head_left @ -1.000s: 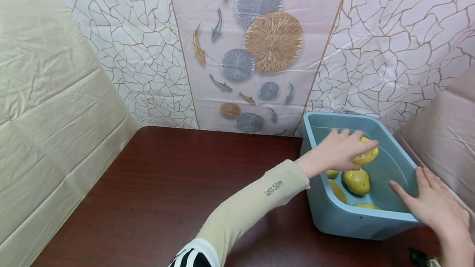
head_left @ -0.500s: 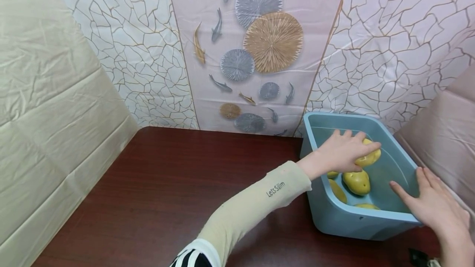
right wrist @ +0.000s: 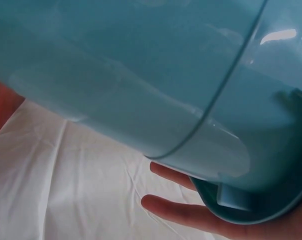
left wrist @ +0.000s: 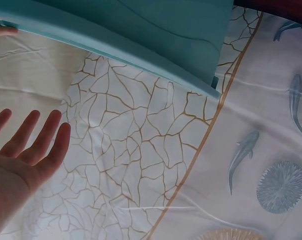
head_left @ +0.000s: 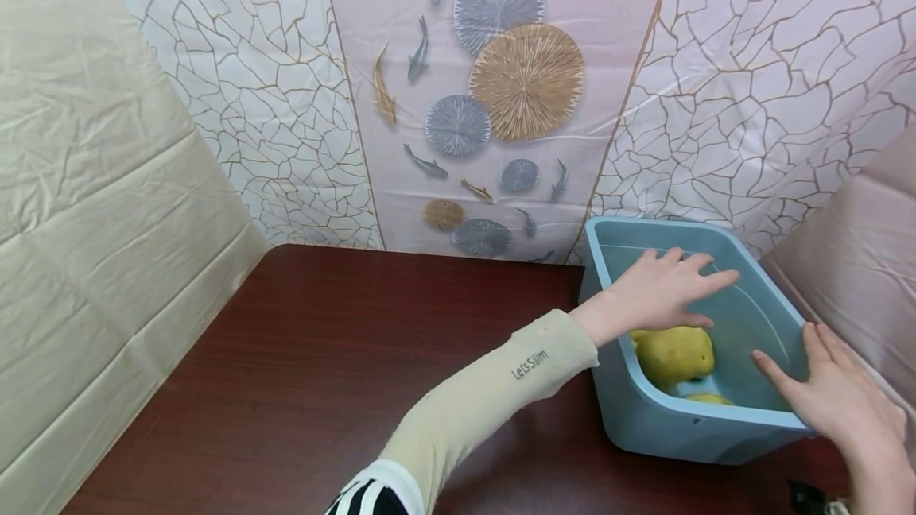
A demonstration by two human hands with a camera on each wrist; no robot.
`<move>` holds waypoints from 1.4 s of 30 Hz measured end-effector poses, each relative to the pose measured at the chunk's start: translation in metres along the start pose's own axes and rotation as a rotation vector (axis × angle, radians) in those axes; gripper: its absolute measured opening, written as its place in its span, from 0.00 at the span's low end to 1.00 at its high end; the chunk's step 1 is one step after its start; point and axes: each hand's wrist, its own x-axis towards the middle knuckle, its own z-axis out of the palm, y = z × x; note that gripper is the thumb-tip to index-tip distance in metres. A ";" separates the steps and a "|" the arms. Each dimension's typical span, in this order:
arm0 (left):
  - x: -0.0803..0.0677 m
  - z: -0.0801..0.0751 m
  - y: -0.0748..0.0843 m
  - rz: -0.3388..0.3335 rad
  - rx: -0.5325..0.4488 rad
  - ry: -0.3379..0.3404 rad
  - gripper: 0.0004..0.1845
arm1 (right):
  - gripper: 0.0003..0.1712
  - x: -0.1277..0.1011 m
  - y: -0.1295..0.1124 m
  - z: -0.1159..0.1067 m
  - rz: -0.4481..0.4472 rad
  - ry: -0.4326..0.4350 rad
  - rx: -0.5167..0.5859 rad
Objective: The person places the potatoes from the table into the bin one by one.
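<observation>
2 hands (head_left: 661,292) at blue tub (head_left: 687,427); left fingers (head_left: 704,276) spread above potatoes (head_left: 673,354).

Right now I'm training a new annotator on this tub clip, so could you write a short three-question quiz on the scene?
1. True or false: the left hand grips a potato.
2. Where does the right hand rest? A on the tub rim, B on the table, C on a potato.
3. What colour is the tub?

Key: 1 false, its fingers are spread above the potatoes. 2 A. 3 blue.
</observation>
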 end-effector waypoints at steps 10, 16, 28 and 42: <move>-0.004 0.004 -0.003 -0.004 -0.021 -0.008 0.34 | 0.58 0.004 0.003 0.002 0.011 -0.001 0.004; -0.004 0.005 -0.003 -0.002 -0.015 -0.002 0.33 | 0.58 0.005 0.004 0.003 0.014 0.002 0.000; -0.012 0.016 -0.008 -0.039 -0.033 -0.023 0.32 | 0.56 0.004 0.005 0.003 -0.024 0.019 0.018; -0.031 0.034 -0.021 -0.055 -0.036 0.105 0.27 | 0.56 0.006 0.009 0.006 -0.060 0.045 0.037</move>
